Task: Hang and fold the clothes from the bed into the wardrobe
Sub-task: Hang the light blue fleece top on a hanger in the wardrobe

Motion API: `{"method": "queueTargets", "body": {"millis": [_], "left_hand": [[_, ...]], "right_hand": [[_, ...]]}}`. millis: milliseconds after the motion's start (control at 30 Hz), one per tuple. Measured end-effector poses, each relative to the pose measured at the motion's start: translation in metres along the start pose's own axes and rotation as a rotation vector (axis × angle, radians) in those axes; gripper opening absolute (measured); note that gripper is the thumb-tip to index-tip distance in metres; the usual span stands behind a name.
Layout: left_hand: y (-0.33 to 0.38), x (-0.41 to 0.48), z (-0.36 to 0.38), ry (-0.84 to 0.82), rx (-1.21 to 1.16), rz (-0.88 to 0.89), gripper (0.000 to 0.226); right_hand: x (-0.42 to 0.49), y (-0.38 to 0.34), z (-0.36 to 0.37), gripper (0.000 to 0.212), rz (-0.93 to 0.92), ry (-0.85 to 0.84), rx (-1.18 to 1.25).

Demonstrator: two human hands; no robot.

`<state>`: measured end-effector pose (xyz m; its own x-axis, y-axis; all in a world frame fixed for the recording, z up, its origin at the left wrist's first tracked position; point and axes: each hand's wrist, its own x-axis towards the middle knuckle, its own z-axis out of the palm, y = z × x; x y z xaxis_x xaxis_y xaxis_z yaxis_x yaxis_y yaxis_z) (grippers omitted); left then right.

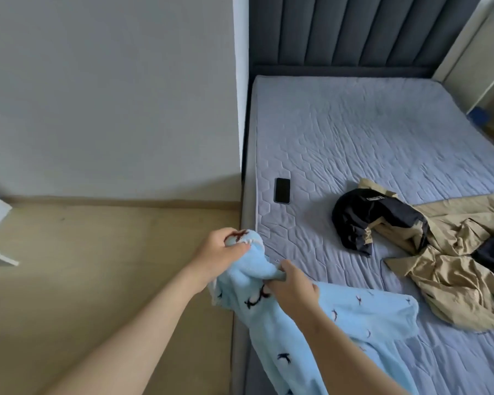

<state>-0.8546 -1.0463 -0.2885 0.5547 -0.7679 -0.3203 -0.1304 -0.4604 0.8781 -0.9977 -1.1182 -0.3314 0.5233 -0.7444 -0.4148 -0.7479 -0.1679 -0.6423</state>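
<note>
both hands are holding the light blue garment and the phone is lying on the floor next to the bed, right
Only the phone's place is wrong. The phone lies on the mattress, near its left edge, as the head view shows. The left hand and right hand do both hold the light blue garment.

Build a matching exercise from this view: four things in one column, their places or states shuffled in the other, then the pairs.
1. phone
2. blue garment
3. tan and navy jacket
4. headboard

A. crumpled on the mattress
B. upright at the mattress's far end
C. gripped by left hand and right hand
D. flat near the mattress edge

Pairs: 1-D, 2-C, 3-A, 4-B
</note>
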Motion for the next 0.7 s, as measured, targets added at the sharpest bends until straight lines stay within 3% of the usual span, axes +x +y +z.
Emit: {"method": "queueTargets", "body": {"millis": [233, 333, 400, 500, 600, 700], "left_hand": [[0.013, -0.032, -0.106, 0.307, -0.014, 0.111, 0.011], [0.026, -0.043, -0.128, 0.728, 0.297, 0.118, 0.025], [0.038, -0.054, -0.134, 0.859, 0.345, 0.148, 0.021], [0.057, -0.064, -0.131, 0.712, 0.194, 0.18, 0.018], [0.089, -0.074, -0.13, 0.475, -0.23, 0.098, 0.015], [0.119, -0.082, -0.139, 0.204, -0.678, 0.006, 0.03]], "right_hand": [[-0.006, -0.111, 0.009, 0.021, -0.148, 0.152, 0.33], [-0.013, -0.145, -0.001, 0.024, -0.185, 0.199, 0.467], [-0.016, -0.163, -0.011, 0.025, -0.209, 0.221, 0.554], [-0.025, -0.191, -0.034, 0.023, -0.283, 0.254, 0.662], [-0.036, -0.224, -0.063, 0.024, -0.423, 0.281, 0.756], [-0.052, -0.251, -0.09, 0.019, -0.583, 0.282, 0.81]]}}
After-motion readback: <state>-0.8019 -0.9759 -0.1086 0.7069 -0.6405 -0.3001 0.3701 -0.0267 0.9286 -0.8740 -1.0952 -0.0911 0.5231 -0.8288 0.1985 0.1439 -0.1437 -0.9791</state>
